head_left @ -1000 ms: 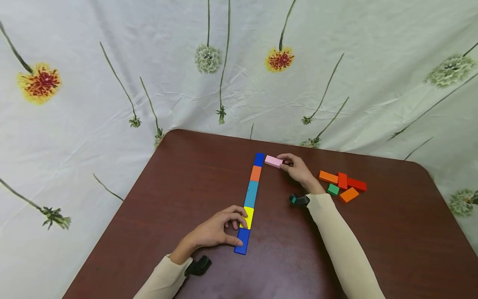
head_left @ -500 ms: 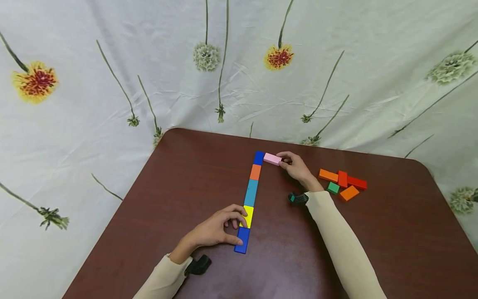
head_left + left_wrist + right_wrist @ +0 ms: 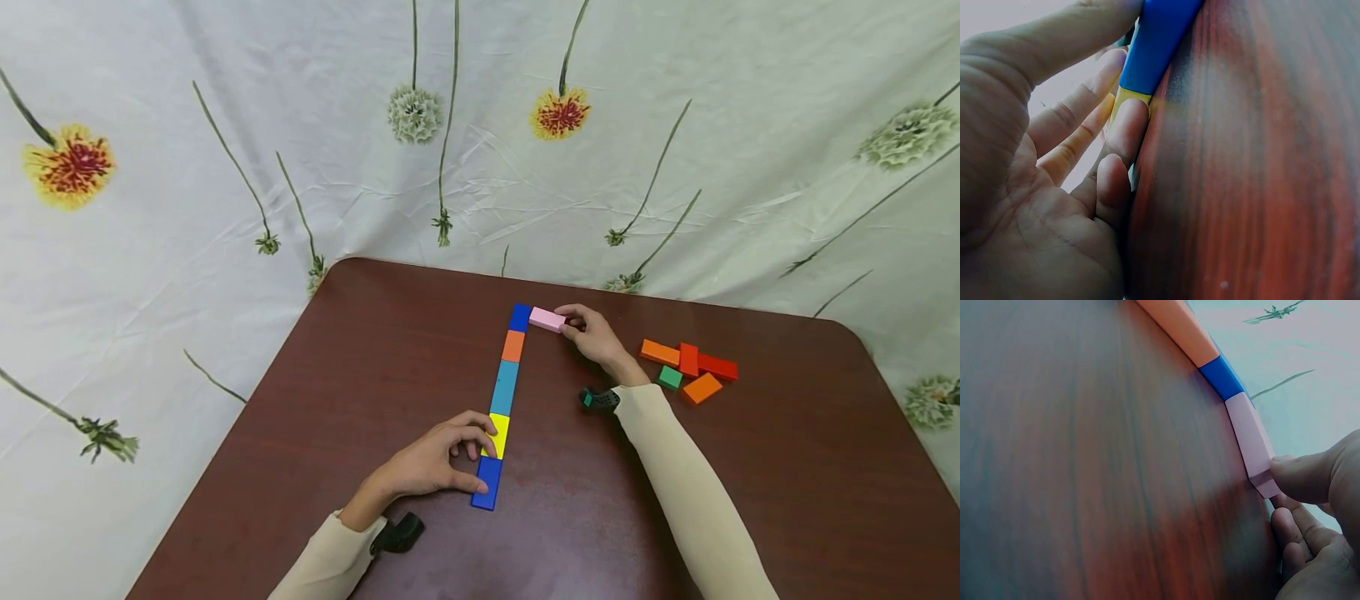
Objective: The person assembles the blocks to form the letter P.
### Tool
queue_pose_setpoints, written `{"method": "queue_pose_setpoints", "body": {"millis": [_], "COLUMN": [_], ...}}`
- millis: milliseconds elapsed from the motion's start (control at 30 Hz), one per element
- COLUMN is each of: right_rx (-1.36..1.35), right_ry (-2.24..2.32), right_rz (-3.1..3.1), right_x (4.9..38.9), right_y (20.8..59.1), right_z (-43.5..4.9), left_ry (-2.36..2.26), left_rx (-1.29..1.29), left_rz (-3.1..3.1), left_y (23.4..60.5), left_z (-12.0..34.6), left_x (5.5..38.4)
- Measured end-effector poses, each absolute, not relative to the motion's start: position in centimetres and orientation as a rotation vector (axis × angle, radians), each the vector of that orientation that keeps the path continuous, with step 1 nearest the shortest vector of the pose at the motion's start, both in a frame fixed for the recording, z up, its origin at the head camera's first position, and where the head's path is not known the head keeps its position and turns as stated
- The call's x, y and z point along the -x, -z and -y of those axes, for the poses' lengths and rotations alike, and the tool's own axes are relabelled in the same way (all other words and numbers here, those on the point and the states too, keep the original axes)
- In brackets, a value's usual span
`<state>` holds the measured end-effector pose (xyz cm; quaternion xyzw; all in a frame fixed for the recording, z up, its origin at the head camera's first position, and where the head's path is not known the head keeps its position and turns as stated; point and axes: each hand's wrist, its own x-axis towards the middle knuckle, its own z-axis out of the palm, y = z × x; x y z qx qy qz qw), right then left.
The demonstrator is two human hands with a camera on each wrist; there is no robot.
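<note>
A row of flat blocks lies on the table: a dark blue block at the near end, then a yellow block, a light blue block, an orange block and a dark blue block at the far end. My left hand rests at the near end, thumb on the dark blue block, loosely bent fingers on the yellow one. My right hand pinches a pink block by its right end. The pink block's other end meets the far dark blue block, sideways to the row.
To the right lie loose blocks: an orange block, two red blocks, a green block and another orange block. Behind the brown table hangs a white cloth with printed flowers.
My right hand has slid the pink block slightly left, against the far dark blue block, and has held still since. My left hand stays where it was.
</note>
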<state>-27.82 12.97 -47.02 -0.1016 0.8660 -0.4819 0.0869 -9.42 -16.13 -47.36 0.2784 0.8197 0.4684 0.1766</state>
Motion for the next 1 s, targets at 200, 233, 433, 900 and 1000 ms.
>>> {"method": "queue_pose_setpoints", "body": {"millis": [200,233,433,900,1000], "right_rx": [0.320,0.321,0.329,0.383,0.446], "right_ry": [1.440,1.440,1.430,1.513,1.499], "right_rz": [-2.591,-2.592,-2.605,-2.570,-2.624], "right_x": [27.8,27.8,27.8,27.5,27.0], "right_y": [46.9,47.0,47.2,47.4,47.5], "right_z": [-13.0,-13.1,-13.1,-13.9,-14.3], "left_ry": [-1.332,-1.333,-1.328,-1.326,-1.323], "left_rx": [-0.788,-0.787,-0.787,-0.779,-0.784], "left_rz": [-2.317,-2.316,-2.318,-2.305,-2.310], "left_y": [47.4,47.4,47.3,47.3,47.4], "left_z": [16.1,16.1,16.1,16.1,16.2], "left_x": [9.4,9.4,9.4,9.5,9.5]}}
